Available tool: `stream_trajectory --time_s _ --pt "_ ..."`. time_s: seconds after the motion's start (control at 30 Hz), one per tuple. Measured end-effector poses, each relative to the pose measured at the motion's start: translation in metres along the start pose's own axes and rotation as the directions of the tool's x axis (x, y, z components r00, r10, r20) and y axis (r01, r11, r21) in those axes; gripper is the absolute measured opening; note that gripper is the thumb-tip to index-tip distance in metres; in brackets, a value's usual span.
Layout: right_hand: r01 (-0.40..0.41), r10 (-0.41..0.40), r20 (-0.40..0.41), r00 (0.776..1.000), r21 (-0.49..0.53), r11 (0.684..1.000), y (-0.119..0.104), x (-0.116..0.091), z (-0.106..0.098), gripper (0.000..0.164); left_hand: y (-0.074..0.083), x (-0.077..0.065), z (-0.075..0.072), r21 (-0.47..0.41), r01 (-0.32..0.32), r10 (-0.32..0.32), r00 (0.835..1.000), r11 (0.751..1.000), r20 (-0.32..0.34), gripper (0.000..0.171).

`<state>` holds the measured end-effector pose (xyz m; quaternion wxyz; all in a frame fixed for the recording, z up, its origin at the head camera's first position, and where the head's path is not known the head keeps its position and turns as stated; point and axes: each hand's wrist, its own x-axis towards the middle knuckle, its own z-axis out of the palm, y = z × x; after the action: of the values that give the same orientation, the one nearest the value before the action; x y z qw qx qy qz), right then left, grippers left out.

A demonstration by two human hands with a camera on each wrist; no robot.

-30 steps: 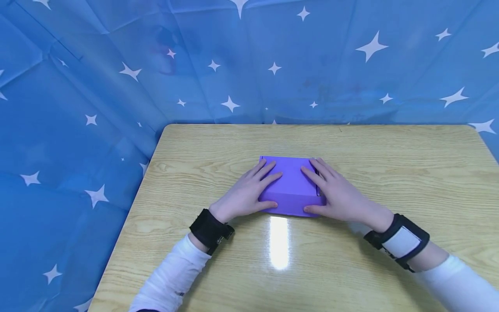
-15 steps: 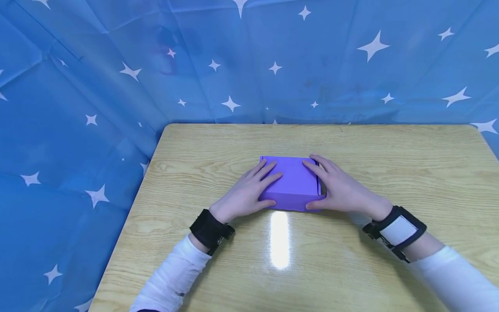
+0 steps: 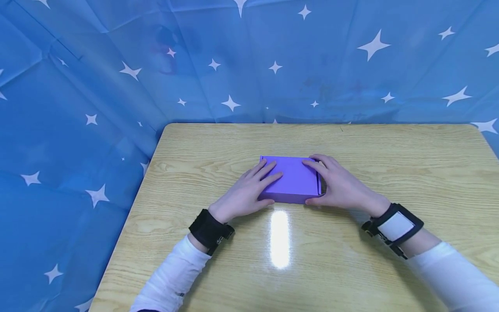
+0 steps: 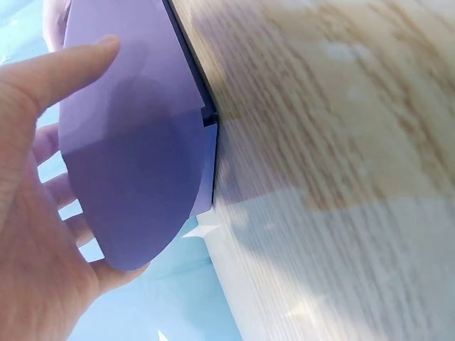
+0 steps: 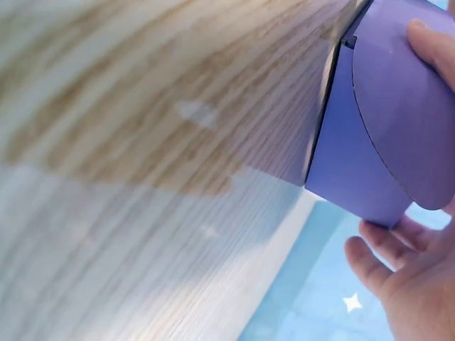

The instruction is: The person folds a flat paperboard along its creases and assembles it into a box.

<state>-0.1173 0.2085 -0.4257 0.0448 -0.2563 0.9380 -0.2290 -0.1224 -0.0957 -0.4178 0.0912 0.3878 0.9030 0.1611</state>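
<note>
A purple cardboard box [image 3: 294, 177] lies on the wooden table. Its front flap [image 4: 146, 170] has rounded ends and hangs down along the front side in both wrist views. My left hand [image 3: 245, 193] rests on the box's left part, fingers spread over the lid and thumb at the front flap. At the right end, my right hand [image 3: 341, 184] lays a finger on the lid's right edge. Its thumb [image 5: 430, 42] presses the flap, and other fingers reach the box's right side. A narrow dark gap shows beside the lid's right edge. The box's inside is hidden.
The wooden table [image 3: 195, 151] extends around the box, its straight back edge behind it. A blue curtain with white stars [image 3: 249, 60] hangs behind and to the left. Black straps [image 3: 210, 229] sit on both wrists.
The front flap has swung down and in toward the box's front. My right thumb has moved with it, and the right hand has shifted slightly back. The left hand stays nearly still.
</note>
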Motion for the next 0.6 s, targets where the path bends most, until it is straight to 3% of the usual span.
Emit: stream_trajectory --time_s 0.23,0.6 --pt "-0.048 0.046 0.023 0.999 0.105 0.993 0.003 0.002 -0.008 0.105 0.0 -0.004 -0.008 -0.027 -0.019 0.019 1.0 0.999 -0.006 0.075" --pt "-0.145 0.099 0.182 0.978 0.261 0.955 0.009 0.006 -0.031 0.089 0.003 -0.005 -0.018 0.005 -0.041 0.042 0.997 0.999 -0.065 0.087"
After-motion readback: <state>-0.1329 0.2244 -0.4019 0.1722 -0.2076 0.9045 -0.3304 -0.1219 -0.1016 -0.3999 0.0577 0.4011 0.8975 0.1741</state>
